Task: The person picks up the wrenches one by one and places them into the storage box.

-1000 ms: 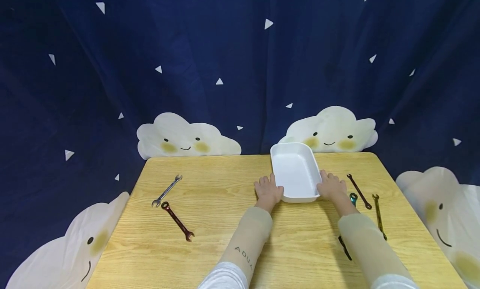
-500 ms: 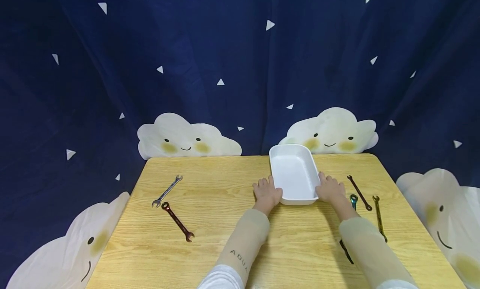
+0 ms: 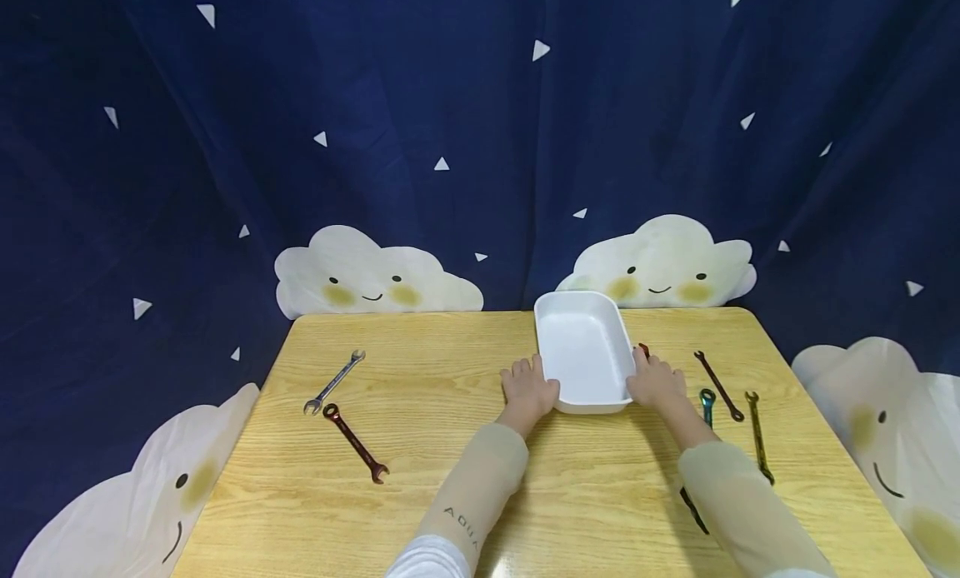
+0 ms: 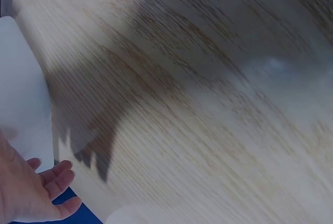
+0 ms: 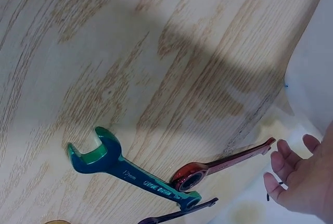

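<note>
A white rectangular tray stands on the wooden table near its far edge, with a hand on each long side. My left hand rests at the tray's near left corner, its thumb against the wall. In the left wrist view the left hand's fingers point loosely away from the tray. At the near right corner my right hand touches the wall; its fingers look relaxed in the right wrist view. A red wrench lies by those fingertips, mostly covered by the hand in the head view.
Right of the right arm lie a teal wrench, partly under the forearm, a dark purple-red wrench and a yellowish wrench. At the left are a silver wrench and a dark red wrench. A blue curtain hangs behind.
The tray and both hands have shifted slightly left and a little nearer. The red wrench's tip shows more beyond the right fingers. The other wrenches stay in place.
</note>
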